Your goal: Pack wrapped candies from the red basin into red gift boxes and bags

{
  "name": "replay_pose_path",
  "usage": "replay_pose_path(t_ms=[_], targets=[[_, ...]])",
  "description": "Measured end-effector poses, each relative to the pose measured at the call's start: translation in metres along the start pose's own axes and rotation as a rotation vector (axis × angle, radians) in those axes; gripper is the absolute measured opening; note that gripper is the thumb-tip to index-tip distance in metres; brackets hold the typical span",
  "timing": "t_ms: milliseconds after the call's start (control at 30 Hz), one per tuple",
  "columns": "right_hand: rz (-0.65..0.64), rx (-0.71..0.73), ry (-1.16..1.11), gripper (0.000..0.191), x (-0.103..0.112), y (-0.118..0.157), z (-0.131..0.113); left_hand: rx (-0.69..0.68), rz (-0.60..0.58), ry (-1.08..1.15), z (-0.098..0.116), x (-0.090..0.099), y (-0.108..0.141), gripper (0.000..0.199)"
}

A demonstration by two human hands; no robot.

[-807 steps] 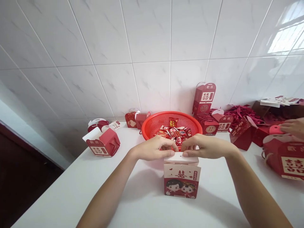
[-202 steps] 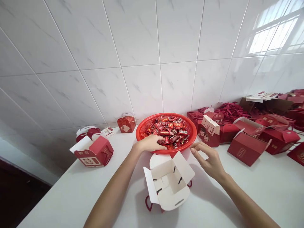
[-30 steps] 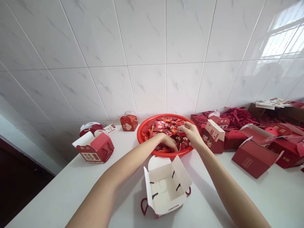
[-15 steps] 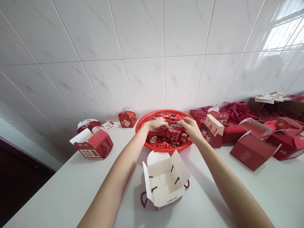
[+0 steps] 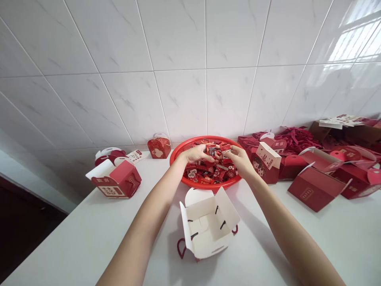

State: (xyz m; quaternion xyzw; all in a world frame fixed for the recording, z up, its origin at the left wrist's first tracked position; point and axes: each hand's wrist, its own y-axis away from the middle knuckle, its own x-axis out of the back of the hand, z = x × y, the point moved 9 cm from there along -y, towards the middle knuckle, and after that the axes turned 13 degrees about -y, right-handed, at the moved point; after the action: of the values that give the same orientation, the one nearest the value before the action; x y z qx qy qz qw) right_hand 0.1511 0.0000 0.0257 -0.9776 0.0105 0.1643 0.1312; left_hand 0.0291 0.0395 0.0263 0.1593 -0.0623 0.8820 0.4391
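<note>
Both my hands are over a red plastic basket [image 5: 176,154] heaped with red-wrapped candies [image 5: 205,179]. My left hand [image 5: 197,154] grips a wrapped candy [image 5: 211,150] between thumb and fingers. At the basket's right side, my right hand [image 5: 239,159] pinches another red candy [image 5: 225,148]. In front of the basket stands an open gift box [image 5: 205,228], white inside, its flaps spread and nothing in it. Dark red cord handles [image 5: 181,249] stick out at its sides.
Several red gift boxes [image 5: 312,190] crowd the right side, with a pile of red ribbon-like strips [image 5: 296,139] behind. An open red box [image 5: 119,180] is at the table's left edge. A small red box [image 5: 159,147] stands against the tiled wall [image 5: 181,103].
My left hand has lifted slightly from the heap, turning up with a candy in its fingers. My right hand stays at the basket's right side.
</note>
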Motion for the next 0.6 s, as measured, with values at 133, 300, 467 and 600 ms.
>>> replay_pose_path(t_ms=[133, 300, 467, 600], targets=[[0.008, 0.01, 0.013, 0.016, 0.002, -0.001, 0.001, 0.042, 0.021, 0.033, -0.007, 0.005, -0.001, 0.07], [0.006, 0.011, 0.039, 0.018, 0.002, -0.001, 0.001, 0.115, 0.125, 0.023, -0.015, 0.014, -0.001, 0.062], [-0.012, 0.008, 0.075, 0.02, 0.002, -0.002, 0.003, 0.123, 0.126, 0.056, -0.014, 0.011, 0.001, 0.058], [-0.019, 0.021, 0.086, 0.021, 0.002, -0.002, 0.004, 0.153, 0.105, 0.101, -0.014, 0.006, 0.002, 0.055]])
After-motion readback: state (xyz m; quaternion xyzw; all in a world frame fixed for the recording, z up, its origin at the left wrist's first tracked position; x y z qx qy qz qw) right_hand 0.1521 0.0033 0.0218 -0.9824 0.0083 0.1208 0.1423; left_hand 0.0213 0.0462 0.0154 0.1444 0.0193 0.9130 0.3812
